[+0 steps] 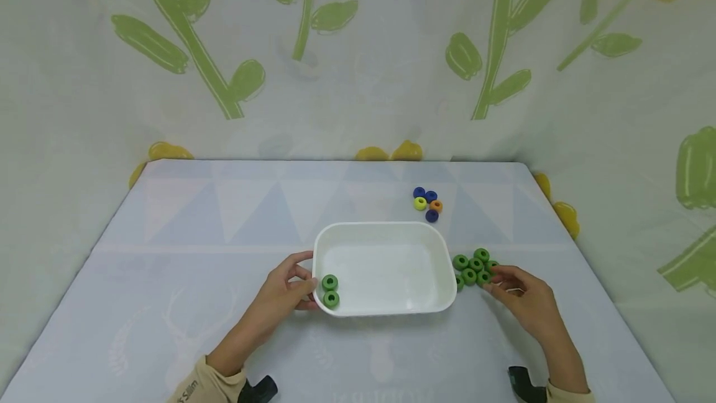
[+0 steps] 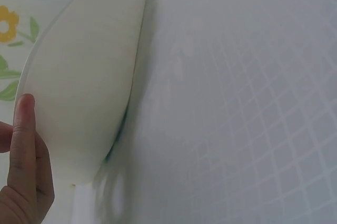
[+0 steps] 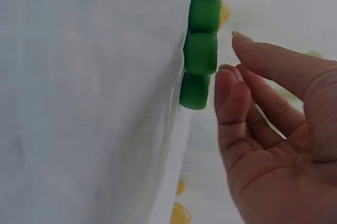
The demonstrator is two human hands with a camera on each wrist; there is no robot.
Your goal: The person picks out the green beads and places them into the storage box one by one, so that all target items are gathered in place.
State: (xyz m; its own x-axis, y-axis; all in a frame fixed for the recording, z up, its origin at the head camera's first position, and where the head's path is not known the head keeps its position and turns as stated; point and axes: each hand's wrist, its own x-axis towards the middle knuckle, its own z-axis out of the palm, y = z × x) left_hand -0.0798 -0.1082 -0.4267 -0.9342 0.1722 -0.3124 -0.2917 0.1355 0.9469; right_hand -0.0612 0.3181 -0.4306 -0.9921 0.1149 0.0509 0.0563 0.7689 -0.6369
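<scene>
White plastic tub [image 1: 386, 232] sits mid-table, its left end touching the fingers [image 1: 299, 275] of the left hand [image 1: 282, 294]; thumb and fingers lie loosely spread against the outer wall, likely to steady it, though a firm grip cannot be told; the left wrist view shows a finger [image 2: 23, 145] lying straight along the tub's white side [image 2: 84, 77]; two green rings [image 1: 330, 290] lie inside the tub, just past those fingertips. Right hand [image 1: 523, 300] rests on the table by the tub's other end, fingers relaxed and a little apart, clamped on nothing; a cluster of green rings [image 1: 474, 268] lies just beyond its fingertips, touching or nearly so; the right wrist view shows fingertips [image 3: 226, 84] just beside the rings [image 3: 200, 53]; probably heaped there for easy reach. Small group of blue, yellow and orange rings [image 1: 427, 203] sits well beyond both hands, kept apart from the green. Left sleeve [image 1: 204, 384] carries small writing, seemingly "Silim", partly legible only. Table [image 1: 196, 235] cover shows pale triangles.
</scene>
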